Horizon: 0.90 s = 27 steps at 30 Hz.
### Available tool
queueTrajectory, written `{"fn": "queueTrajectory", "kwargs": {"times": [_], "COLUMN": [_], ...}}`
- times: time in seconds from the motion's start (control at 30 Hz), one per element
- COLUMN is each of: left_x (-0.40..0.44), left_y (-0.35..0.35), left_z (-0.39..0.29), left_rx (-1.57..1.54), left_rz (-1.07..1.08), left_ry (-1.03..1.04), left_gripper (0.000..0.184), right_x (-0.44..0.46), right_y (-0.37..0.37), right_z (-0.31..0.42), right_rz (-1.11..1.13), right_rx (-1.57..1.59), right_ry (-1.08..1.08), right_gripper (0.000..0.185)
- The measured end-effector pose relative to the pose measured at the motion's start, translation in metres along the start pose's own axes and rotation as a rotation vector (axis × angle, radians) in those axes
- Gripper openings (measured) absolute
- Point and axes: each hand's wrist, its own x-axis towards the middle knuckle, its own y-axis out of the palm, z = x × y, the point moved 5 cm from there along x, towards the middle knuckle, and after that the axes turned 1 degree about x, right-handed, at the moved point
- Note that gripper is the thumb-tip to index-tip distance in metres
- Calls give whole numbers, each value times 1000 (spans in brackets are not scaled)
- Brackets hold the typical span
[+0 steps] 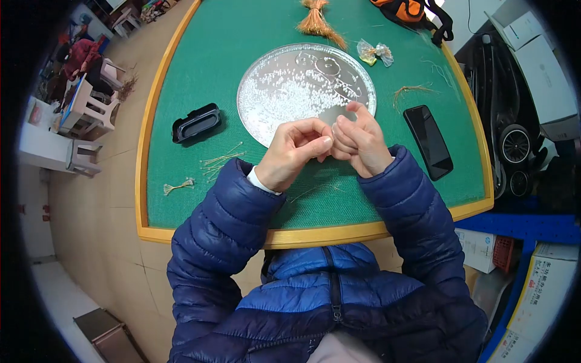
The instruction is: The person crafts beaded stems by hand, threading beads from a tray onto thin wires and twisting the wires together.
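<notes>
My left hand [295,151] is closed in a pinch, thumb against the fingers, over the near rim of a round metal tray [339,112]. Touching it or very close, my right hand [362,140] has its fingers curled in. What lies between the fingertips is too small to make out. Many small white beads [284,91] are scattered over the tray, thickest on its left side. Below the hands, a thin strand [318,187] rests on the green mat. Thin wire-like stems with pale tips [221,162] lie left of my left hand, near a small tied bunch [179,186].
A black open case [196,123] sits left of the tray, and a black phone [428,142] lies at the right. Toward the back are a bundle of golden strands [316,21], a clear bag with a tied neck [375,53] and an orange-black bag [411,11]. A wooden edge [327,236] borders the table.
</notes>
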Motion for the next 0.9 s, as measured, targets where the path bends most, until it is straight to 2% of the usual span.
{"fn": "queueTrajectory", "kwargs": {"times": [0.07, 0.1, 0.23, 0.43, 0.6, 0.73, 0.77, 0.9], "left_x": [0, 1, 2, 2, 2, 0, 1, 1], "left_y": [0, 0, -6, -6, -4, 0, 0, -6], "left_z": [-1, -1, -2, -1, 3, 1, 1, -2], "left_rx": [-3, -1, -115, -129, -123, -58, -58, 169], "left_rz": [-9, -7, -73, -65, -20, -21, -21, -91], "left_ry": [-4, -3, 20, 5, -22, -33, -34, -33], "left_gripper": [6, 6, 7, 8, 8, 5, 5, 3], "right_x": [0, 3, 7, 3, -3, -4, -4, 0], "right_y": [3, 11, 25, 20, 10, 5, 6, 13], "right_z": [-2, -2, 11, 9, 7, 5, 6, 13], "right_rz": [145, 147, -548, -560, -516, -403, -404, -424], "right_rx": [145, 144, -421, -683, -649, -318, -317, -315], "right_ry": [76, 74, -132, -145, -178, -40, -41, -74], "right_gripper": [28, 28, 29, 27, 29, 30, 30, 29]}}
